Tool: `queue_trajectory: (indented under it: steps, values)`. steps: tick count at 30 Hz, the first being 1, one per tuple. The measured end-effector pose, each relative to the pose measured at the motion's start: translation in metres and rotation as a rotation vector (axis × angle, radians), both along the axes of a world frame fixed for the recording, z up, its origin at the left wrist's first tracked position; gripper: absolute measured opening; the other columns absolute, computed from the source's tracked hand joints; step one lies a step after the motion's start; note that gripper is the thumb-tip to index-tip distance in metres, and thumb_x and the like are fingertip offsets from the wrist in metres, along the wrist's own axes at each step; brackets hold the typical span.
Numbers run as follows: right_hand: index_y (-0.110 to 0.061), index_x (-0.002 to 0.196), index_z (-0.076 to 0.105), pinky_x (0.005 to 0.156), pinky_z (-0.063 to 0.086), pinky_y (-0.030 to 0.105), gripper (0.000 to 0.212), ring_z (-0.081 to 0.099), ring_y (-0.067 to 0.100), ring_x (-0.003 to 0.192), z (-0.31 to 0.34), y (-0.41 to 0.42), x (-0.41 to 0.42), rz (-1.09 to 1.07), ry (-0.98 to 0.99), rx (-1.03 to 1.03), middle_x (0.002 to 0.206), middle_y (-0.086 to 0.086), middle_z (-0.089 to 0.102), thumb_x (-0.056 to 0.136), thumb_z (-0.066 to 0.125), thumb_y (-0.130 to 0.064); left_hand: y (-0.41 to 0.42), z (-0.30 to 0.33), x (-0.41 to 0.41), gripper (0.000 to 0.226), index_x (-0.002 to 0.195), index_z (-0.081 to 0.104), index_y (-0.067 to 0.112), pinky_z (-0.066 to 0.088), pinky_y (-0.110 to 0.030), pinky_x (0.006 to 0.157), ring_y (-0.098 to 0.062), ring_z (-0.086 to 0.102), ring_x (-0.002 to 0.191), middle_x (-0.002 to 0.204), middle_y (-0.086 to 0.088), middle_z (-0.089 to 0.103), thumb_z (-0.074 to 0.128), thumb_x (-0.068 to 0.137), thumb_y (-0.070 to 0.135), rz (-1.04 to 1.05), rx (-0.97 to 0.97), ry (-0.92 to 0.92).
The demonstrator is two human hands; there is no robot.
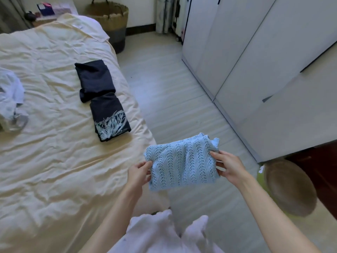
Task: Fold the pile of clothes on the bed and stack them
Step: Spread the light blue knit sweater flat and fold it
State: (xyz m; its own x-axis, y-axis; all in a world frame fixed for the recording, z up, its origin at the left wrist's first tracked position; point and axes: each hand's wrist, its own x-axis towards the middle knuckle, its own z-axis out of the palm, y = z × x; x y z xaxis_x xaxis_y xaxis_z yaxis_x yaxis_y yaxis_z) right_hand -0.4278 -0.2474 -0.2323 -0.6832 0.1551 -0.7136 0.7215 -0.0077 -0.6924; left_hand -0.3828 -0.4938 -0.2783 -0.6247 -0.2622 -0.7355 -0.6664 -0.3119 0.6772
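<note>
A: Fig. — where's the blue knit [182, 162]?
B: Folded, held in air off the bed [54, 161] edge; left hand [139, 173] and right hand [228, 166] each pinch one short end. Long axis runs hand to hand.
A: Stack?
B: Two dark folded items [102, 99] lie fwd-left, left hand nearer.
</note>
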Motion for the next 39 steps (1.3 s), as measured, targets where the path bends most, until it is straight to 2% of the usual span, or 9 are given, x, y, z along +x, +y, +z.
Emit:
queue_trajectory:
  steps: [7, 13, 18, 22, 25, 27, 31, 35, 39]
  values:
    - [-0.016, 0.098, 0.067, 0.066, 0.044, 0.029, 0.013, 0.059, 0.016, 0.071, -0.002, 0.062, -0.139, 0.070, 0.016, -0.049, 0.082, 0.002, 0.067, 0.087, 0.061, -0.012, 0.056, 0.006, -0.123, 0.012, 0.083, 0.064, 0.006, 0.051, -0.023, 0.061, -0.013, 0.056, 0.064, 0.073, -0.004, 0.064, 0.057, 0.091, 0.009, -0.007, -0.053, 0.035]
    - [-0.015, 0.095, 0.066, 0.066, 0.043, 0.030, 0.012, 0.058, 0.017, 0.069, -0.008, 0.088, -0.267, 0.272, -0.010, -0.023, 0.079, 0.002, 0.066, 0.086, 0.063, -0.010, 0.110, -0.008, -0.204, 0.012, 0.080, 0.062, 0.008, 0.045, -0.021, 0.055, -0.014, 0.051, 0.062, 0.073, -0.006, 0.060, 0.056, 0.091, 0.008, 0.239, -0.018, -0.012]
    - [-0.018, 0.090, 0.067, 0.065, 0.044, 0.029, 0.007, 0.060, 0.015, 0.069, 0.007, 0.073, -0.376, 0.493, 0.015, 0.018, 0.075, -0.002, 0.068, 0.087, 0.063, -0.013, 0.126, 0.004, -0.263, 0.010, 0.082, 0.064, 0.008, 0.049, -0.019, 0.050, -0.010, 0.058, 0.056, 0.072, -0.004, 0.065, 0.058, 0.090, 0.009, 0.417, -0.004, 0.017]
    - [-0.016, 0.094, 0.066, 0.065, 0.046, 0.031, 0.008, 0.061, 0.016, 0.074, 0.002, 0.009, -0.447, 0.730, 0.010, -0.003, 0.082, 0.000, 0.069, 0.088, 0.062, -0.013, 0.100, 0.005, -0.280, 0.007, 0.090, 0.063, 0.004, 0.051, -0.019, 0.049, -0.012, 0.062, 0.060, 0.076, -0.006, 0.067, 0.057, 0.091, 0.007, 0.669, 0.024, 0.005]
    - [-0.013, 0.096, 0.066, 0.064, 0.044, 0.031, 0.009, 0.060, 0.016, 0.076, -0.012, -0.056, -0.481, 0.890, -0.030, -0.002, 0.085, 0.002, 0.067, 0.089, 0.061, -0.012, 0.074, -0.001, -0.290, 0.010, 0.084, 0.063, 0.004, 0.053, -0.022, 0.051, -0.013, 0.064, 0.059, 0.073, -0.006, 0.068, 0.056, 0.091, 0.005, 0.840, 0.035, -0.014]
    - [-0.013, 0.094, 0.065, 0.063, 0.043, 0.030, 0.007, 0.058, 0.017, 0.075, -0.020, -0.101, -0.500, 0.957, -0.047, 0.010, 0.083, 0.003, 0.065, 0.089, 0.060, -0.011, 0.050, -0.007, -0.304, 0.010, 0.084, 0.063, 0.005, 0.052, -0.023, 0.053, -0.015, 0.065, 0.067, 0.078, -0.007, 0.069, 0.056, 0.091, 0.006, 0.918, 0.040, -0.037]
    - [-0.012, 0.094, 0.063, 0.066, 0.043, 0.031, 0.005, 0.055, 0.016, 0.074, -0.038, -0.188, -0.549, 1.020, -0.030, 0.055, 0.081, 0.003, 0.062, 0.090, 0.059, -0.011, -0.013, -0.025, -0.350, 0.010, 0.085, 0.062, 0.008, 0.049, -0.019, 0.046, -0.015, 0.064, 0.071, 0.080, -0.006, 0.068, 0.055, 0.092, 0.007, 1.019, 0.074, -0.044]
    - [-0.011, 0.098, 0.063, 0.079, 0.041, 0.035, 0.008, 0.055, 0.017, 0.078, -0.044, -0.276, -0.603, 1.101, -0.016, 0.120, 0.083, 0.003, 0.061, 0.092, 0.057, -0.012, -0.082, -0.035, -0.398, 0.011, 0.085, 0.063, 0.008, 0.049, -0.019, 0.046, -0.016, 0.065, 0.073, 0.083, -0.008, 0.068, 0.055, 0.093, 0.009, 1.091, 0.078, -0.031]
    - [-0.016, 0.091, 0.064, 0.071, 0.044, 0.032, 0.008, 0.059, 0.017, 0.081, -0.050, -0.366, -0.640, 1.214, 0.029, 0.125, 0.086, 0.001, 0.064, 0.093, 0.056, -0.015, -0.145, -0.045, -0.430, 0.014, 0.080, 0.062, 0.008, 0.051, -0.022, 0.049, -0.016, 0.064, 0.070, 0.080, -0.008, 0.066, 0.055, 0.092, 0.006, 1.171, 0.059, -0.034]
